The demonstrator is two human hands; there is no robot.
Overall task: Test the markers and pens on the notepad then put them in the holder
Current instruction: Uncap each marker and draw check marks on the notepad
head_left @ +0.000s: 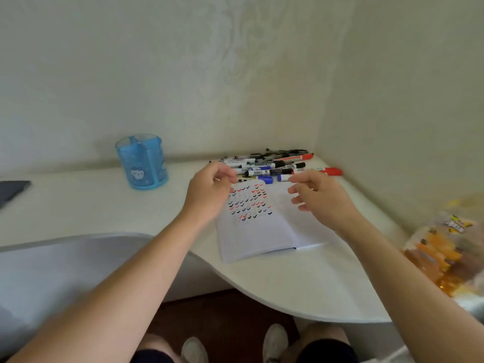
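A pile of markers and pens [272, 162] lies at the back of the white desk, in the corner. In front of it an open notepad [262, 231] shows rows of red, blue and black check marks on its left page. My left hand [209, 191] hovers over the notepad's top left corner. Its curled fingertips meet at the end of a blue-capped marker [262, 179], and a grip is not visible. My right hand [318, 195] is above the right page with fingers relaxed and spread, the index tip beside another blue marker [284, 177]. The blue holder [142, 162] stands upright at the left.
The white desk [301, 284] has a curved front edge and walls meet behind the marker pile. A crinkly orange snack bag [445, 247] lies at the right. A dark flat object [11, 191] sits at the far left. A red marker [331, 171] lies apart at the pile's right.
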